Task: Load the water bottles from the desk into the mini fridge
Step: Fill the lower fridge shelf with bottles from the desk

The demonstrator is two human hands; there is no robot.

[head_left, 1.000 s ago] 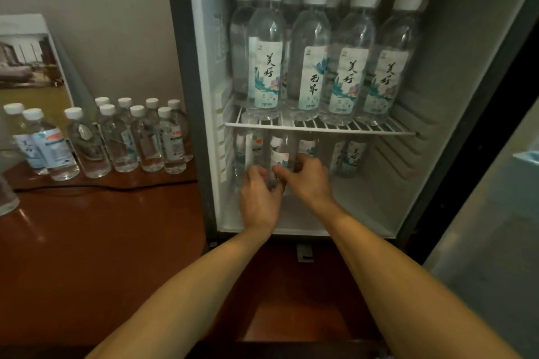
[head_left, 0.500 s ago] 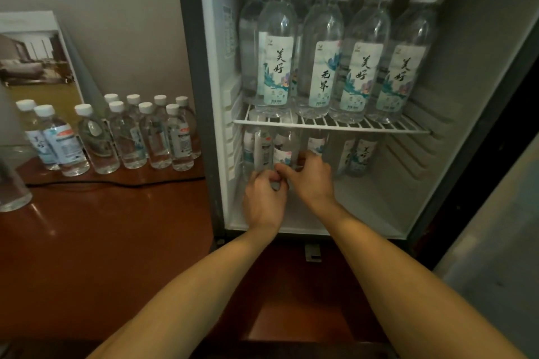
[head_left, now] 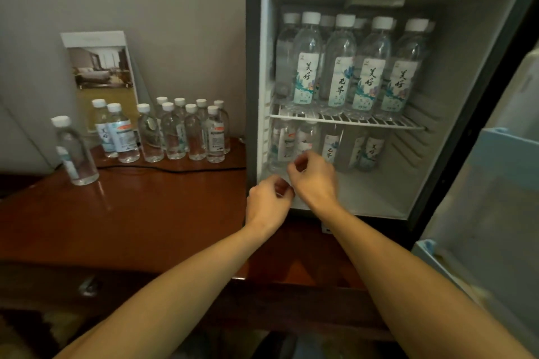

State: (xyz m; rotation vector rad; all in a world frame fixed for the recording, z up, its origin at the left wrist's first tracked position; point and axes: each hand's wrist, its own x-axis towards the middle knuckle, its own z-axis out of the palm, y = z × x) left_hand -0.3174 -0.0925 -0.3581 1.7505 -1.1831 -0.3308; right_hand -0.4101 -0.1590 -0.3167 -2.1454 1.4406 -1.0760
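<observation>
1. The mini fridge (head_left: 481, 73) is seen standing open at the right end of the counter (head_left: 145, 213), so that both levels can be reached from the front.
2. The wire shelf (head_left: 379, 123) is filled with tall bottles (head_left: 335, 64) in a tight row with more behind; this level is judged to be full.
3. Under the shelf, small bottles (head_left: 287, 143) are packed against the left and far part of the floor, presumably so that the near part and the right side are kept free for the next ones.
4. The left hand (head_left: 268, 204) is held at the near left edge of the fridge opening, with its fingers curled loosely; nothing is seen inside them.
5. The right hand (head_left: 316, 181) is placed just inside the lower compartment, near the front small bottles, with the fingers half curled. No bottle is seen to be gripped, though a contact with the nearest bottle cannot be excluded.
6. The water bottles (head_left: 186, 131) still to be loaded are grouped at the far side of the counter against the wall, left of the fridge, below a leaning brochure (head_left: 102, 73).
7. One single bottle (head_left: 74, 151) is set apart, nearer and more to the left.
8. The task is judged to be about half done, because many bottles are still on the counter.
</observation>
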